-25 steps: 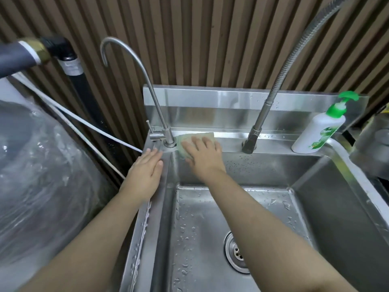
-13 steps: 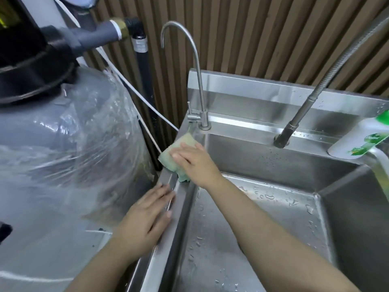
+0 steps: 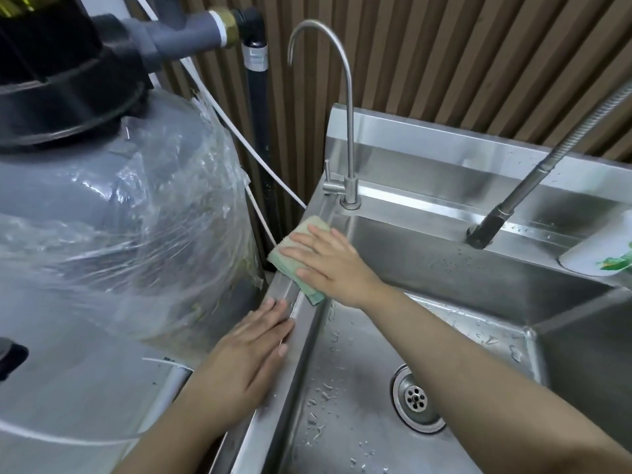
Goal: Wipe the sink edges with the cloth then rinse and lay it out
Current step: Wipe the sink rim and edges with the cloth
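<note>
A folded pale green cloth [image 3: 297, 247] lies on the left rim of the stainless steel sink [image 3: 273, 381], just in front of the thin gooseneck tap [image 3: 349, 186]. My right hand [image 3: 333, 263] lies flat on the cloth with straight fingers and presses it onto the rim. My left hand [image 3: 251, 357] rests flat on the same rim, nearer to me, fingers straight, a short gap from the cloth. The basin is wet, with a round drain [image 3: 415, 398] at its bottom.
A large grey tank wrapped in clear plastic [image 3: 113, 217] stands tight against the sink's left side. A flexible hose tap [image 3: 492, 224] and a white soap bottle [image 3: 602, 249] sit on the back ledge. A second basin [image 3: 588, 340] lies to the right.
My right hand has slid the cloth from the back ledge by the thin tap round the corner onto the left rim. My left hand has drawn back along that rim. The view has turned left.
</note>
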Action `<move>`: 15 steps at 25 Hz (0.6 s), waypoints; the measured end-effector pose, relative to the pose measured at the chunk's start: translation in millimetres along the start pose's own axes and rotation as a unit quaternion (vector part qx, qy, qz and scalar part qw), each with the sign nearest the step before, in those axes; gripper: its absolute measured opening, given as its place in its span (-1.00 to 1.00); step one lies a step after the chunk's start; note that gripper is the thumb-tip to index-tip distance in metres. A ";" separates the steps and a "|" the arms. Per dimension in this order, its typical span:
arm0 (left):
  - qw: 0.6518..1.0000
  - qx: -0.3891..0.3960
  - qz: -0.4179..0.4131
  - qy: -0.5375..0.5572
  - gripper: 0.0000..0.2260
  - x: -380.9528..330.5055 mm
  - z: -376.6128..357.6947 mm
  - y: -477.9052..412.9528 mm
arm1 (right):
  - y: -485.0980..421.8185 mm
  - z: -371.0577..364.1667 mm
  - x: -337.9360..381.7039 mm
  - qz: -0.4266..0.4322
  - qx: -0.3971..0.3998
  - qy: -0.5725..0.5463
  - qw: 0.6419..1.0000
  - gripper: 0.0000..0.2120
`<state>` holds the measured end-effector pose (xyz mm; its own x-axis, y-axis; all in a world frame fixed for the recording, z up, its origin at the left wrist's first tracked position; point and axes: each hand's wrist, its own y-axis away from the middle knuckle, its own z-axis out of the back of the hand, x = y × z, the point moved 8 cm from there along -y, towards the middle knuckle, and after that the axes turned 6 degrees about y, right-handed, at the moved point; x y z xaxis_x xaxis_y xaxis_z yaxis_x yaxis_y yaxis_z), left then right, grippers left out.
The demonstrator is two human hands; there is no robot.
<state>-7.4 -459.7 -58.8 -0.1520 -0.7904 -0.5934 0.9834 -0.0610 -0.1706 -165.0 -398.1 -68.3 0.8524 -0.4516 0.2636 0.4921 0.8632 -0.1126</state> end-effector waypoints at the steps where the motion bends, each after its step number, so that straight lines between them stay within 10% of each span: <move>1: 1.000 0.001 -0.003 0.003 -0.54 -0.3 0.8 -0.3 | -11.8 2.7 -14.7 -0.016 0.007 -0.005 1.000 -0.57; 5: 1.000 0.003 0.001 0.018 -0.56 -1.6 -0.8 0.2 | -39.4 11.2 -42.1 -0.141 -0.025 0.017 0.990 -0.59; 11: 1.000 -0.007 0.003 0.019 -0.52 0.7 0.3 -0.7 | 20.2 -2.6 -4.4 0.037 -0.069 -0.050 0.996 -0.58; 15: 0.999 0.005 0.011 0.030 -0.48 -1.8 3.4 -2.1 | -39.3 20.5 -50.1 -0.049 -0.060 0.019 0.997 -0.54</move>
<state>-8.9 -460.2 -54.6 -0.1347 -0.7543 -0.6426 0.9876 -0.0494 -0.1490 -230.7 -404.8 -57.4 0.8047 -0.5422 0.2418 0.5884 0.7826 -0.2035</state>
